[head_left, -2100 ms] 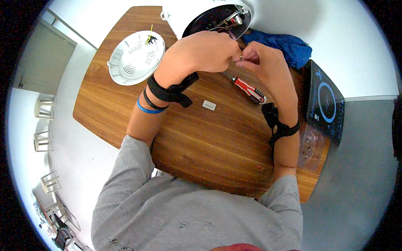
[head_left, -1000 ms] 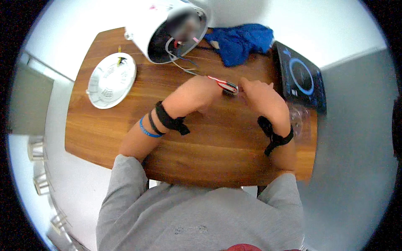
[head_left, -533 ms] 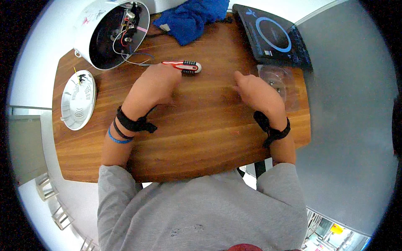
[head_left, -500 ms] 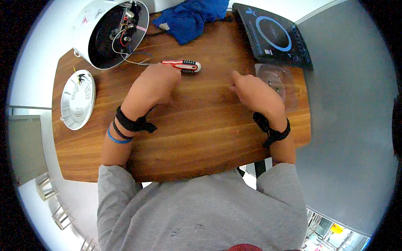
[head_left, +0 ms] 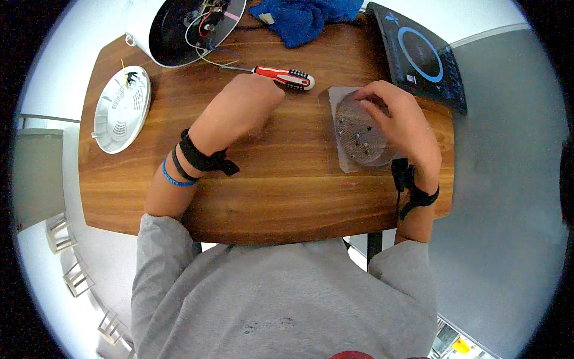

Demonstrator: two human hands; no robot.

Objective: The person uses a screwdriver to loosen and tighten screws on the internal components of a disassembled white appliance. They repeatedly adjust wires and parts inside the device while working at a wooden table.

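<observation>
My left hand (head_left: 244,109) is curled with knuckles up, resting low over the table just below a screwdriver (head_left: 284,76). The curled fingers hide whatever may be in them. The screwdriver, red, black and white in the handle, lies with its metal shaft pointing left. My right hand (head_left: 405,122) reaches over a clear plastic tray (head_left: 344,157) with a round hollow. Its thumb and forefinger are apart above the tray's upper part, with nothing visible between them. Several small screws (head_left: 361,143) lie scattered in the hollow.
A white cylindrical housing (head_left: 143,33) with exposed wires lies on its side at far left. Below it rests a white vented round cover (head_left: 119,113). A blue cloth (head_left: 299,21) lies at the back; a black panel with a blue ring (head_left: 412,57) stands back right. The wooden table (head_left: 263,197) has curved edges.
The plastic tray has come leftward on the table, away from the black panel. My right hand has shifted from the tray's left side to above it, its fingers parting. My left hand stays curled.
</observation>
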